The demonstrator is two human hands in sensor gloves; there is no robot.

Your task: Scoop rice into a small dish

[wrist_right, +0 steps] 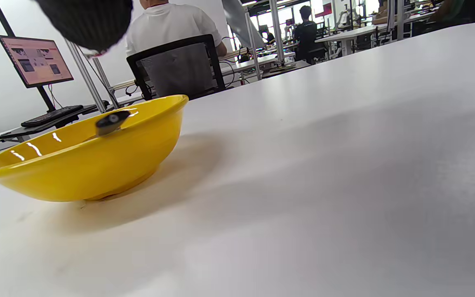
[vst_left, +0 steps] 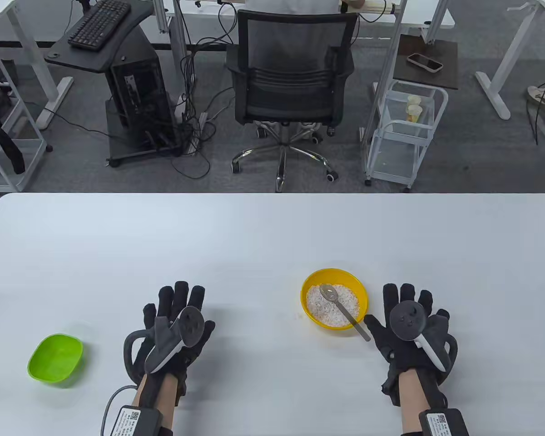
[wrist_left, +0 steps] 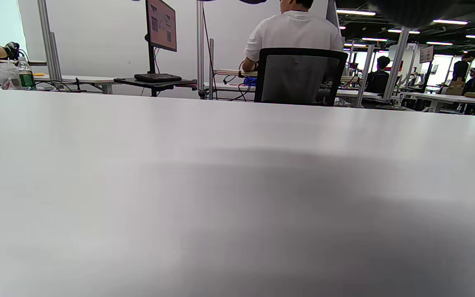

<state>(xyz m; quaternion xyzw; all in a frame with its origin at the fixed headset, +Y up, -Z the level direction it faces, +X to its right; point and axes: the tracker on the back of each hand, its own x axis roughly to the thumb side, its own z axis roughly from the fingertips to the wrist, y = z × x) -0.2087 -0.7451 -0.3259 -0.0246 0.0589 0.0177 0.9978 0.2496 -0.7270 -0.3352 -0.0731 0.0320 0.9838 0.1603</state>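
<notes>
Both hands flat on the white surface (vst_left: 272, 240), palms down, fingers spread and straight, nothing held. Left hand (vst_left: 175, 327) near the middle; right hand (vst_left: 406, 331) just right of the yellow bowl (vst_left: 315, 278), thumb close to the spoon's handle tip, perhaps touching it, hard to tell from above.

Rice (vst_left: 340, 311) heaped loose and white in the yellow bowl. Spoon (vst_left: 343, 309) lying in it, bowl end resting face-up on the grains, handle leaning over the near-right rim and sticking out toward the right hand. Handle end also visible over the rim in the right wrist view.

Green dish (vst_left: 55, 359) well apart, far left near the front edge, seemingly empty.

Handling, as a judgement: spoon looks metal, stiff, light, somewhat slick against glove fabric; best pinched along the overhanging handle. Rice dry and free-running, likely to spill from a tilted or overfilled spoon. Bowl and dish look like light plastic, apt to slide or tip if nudged; steadying with the left hand could help.

Nothing on the surface between bowl and dish except the left hand itself, lying across the carry path. Beyond the far edge: office chair (vst_left: 295, 91), computer cart with keyboard (vst_left: 99, 25), white trolley (vst_left: 404, 131), none within reach of the work.
</notes>
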